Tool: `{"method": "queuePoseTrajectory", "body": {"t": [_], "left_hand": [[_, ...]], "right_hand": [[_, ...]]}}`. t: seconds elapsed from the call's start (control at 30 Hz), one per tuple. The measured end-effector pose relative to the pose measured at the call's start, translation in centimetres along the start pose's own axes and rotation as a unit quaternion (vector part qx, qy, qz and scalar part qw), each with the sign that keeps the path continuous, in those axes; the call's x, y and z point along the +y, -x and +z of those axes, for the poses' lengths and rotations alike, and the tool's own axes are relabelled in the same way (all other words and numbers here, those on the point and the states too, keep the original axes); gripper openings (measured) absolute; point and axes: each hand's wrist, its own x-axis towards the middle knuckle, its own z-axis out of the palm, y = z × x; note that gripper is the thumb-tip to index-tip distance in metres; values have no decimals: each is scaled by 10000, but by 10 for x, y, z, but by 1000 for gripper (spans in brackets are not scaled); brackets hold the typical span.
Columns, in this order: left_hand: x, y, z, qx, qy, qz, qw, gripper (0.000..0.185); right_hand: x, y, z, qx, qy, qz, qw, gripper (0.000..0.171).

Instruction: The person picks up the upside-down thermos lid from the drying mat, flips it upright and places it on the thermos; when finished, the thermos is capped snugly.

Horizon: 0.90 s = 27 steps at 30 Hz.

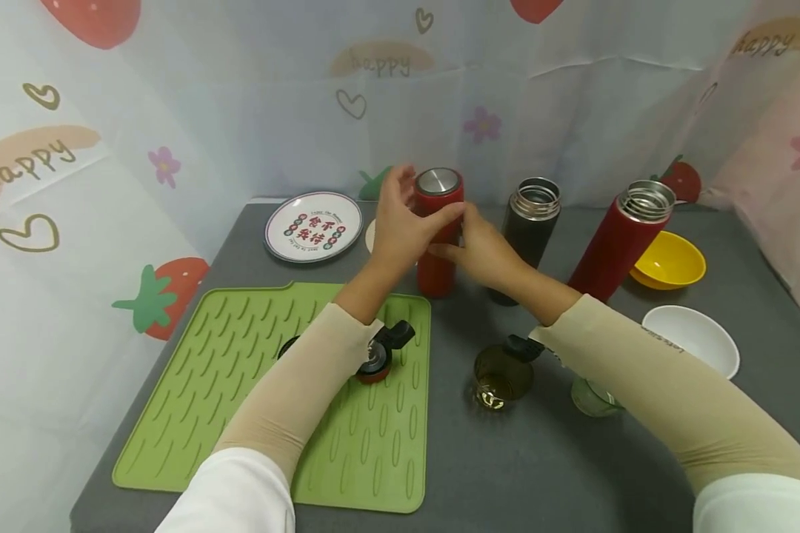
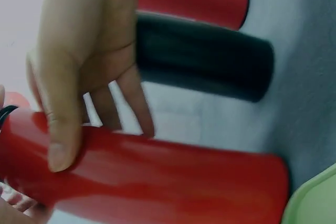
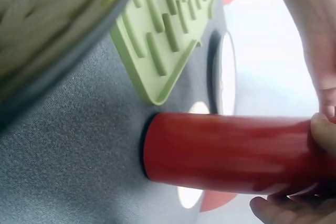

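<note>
left hand and right hand both grasped the upright red flask; black flask stood at its 3 o'clock.

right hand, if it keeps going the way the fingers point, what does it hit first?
The right hand points up-left and already grips the capped red flask, so that comes first. Past it, probably the left hand wrapped round the flask's other side, then the printed plate; depth there is hard to judge.

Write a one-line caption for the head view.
Both hands, left and right, grip a lidded red flask standing upright on the grey table.
</note>
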Motion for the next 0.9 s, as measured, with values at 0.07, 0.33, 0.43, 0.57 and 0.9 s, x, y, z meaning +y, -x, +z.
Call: {"method": "queuePoseTrajectory", "body": {"t": [0.07,0.33,0.43,0.57,0.9], "left_hand": [[-1,1,-1,23,152,-105,9998,79],[-2,-19,-29,-1801,-323,269,9827,67],[-1,-21,-34,-2163,-460,45,9752,77],[-4,-13,-28,-1579,-245,-243,9868,98],[-19,11,-2,214,185,1052,9941,43]], "right_hand": [[-1,-1,0,17,3,13,10000,77],[-1,-7,-2,-128,-195,-36,9997,79],[2,-7,-1,-275,-450,30,9986,82],[4,-7,0,-424,-703,18,9966,82],[5,-6,0,-263,-515,59,9983,81]]}}
